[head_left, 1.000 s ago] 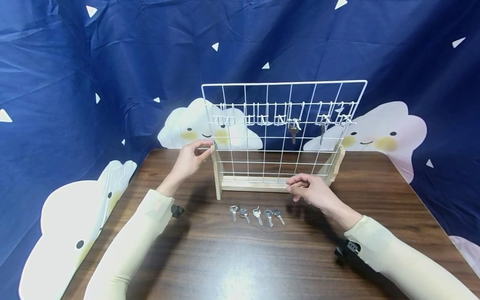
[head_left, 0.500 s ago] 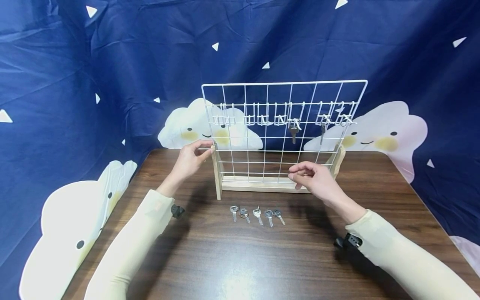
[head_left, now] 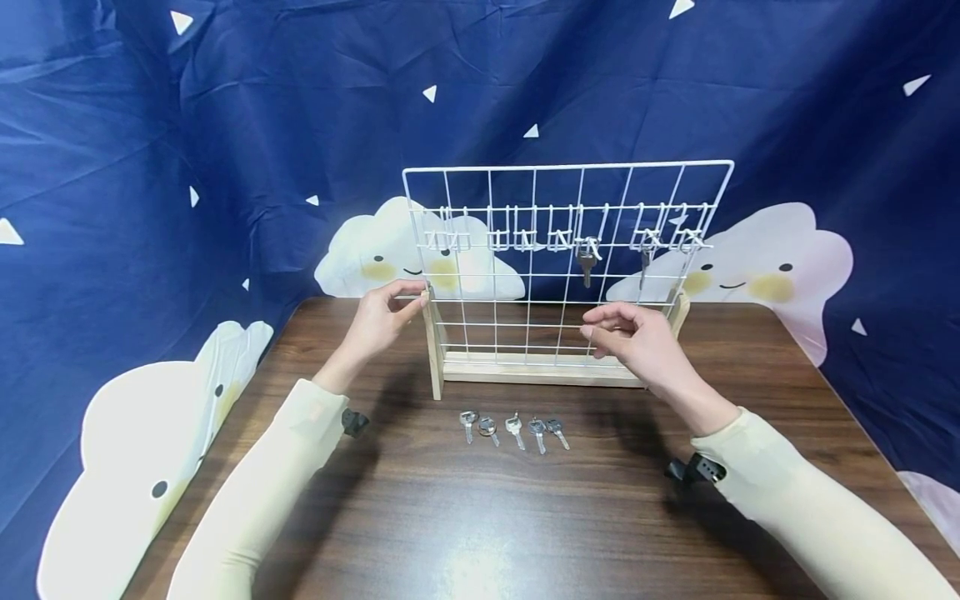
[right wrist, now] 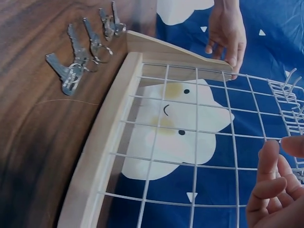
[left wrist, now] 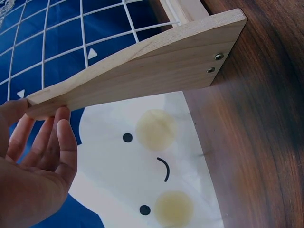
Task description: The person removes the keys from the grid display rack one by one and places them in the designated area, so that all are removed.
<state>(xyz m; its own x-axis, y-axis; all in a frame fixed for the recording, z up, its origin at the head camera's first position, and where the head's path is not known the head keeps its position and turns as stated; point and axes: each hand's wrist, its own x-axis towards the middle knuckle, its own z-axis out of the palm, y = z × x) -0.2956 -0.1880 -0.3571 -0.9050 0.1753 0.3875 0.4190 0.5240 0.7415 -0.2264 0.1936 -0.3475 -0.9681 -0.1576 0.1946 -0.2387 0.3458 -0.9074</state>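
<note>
Left grip (head_left: pixel 382 317) first: I've got it pinching the upper end of the wooden side panel (left wrist: pixel 142 71). Right grip (head_left: pixel 641 342), fingers curled, thumb near index, in front of the wire grid (head_left: pixel 567 166); whether anything sits between those tips, I cannot tell. Out from there: two keys hang plainly from hooks (head_left: pixel 559 237), one of them here (head_left: pixel 588 265), and five loose keys (head_left: pixel 513 422) lie in a row on the counter (head_left: pixel 420 500), before the rack's base, well in from its left and right edges. I'd call them light, stiff, hard to damage, slick on flat metal; I'd take the ring (right wrist: pixel 112 53) or the broad head. The grid looks springy, so bracing the panel makes sense. Right wrist view gives me the rings clearly; left wrist view alone gives me two screws (left wrist: pixel 218 56) low on the panel's outer face.
</note>
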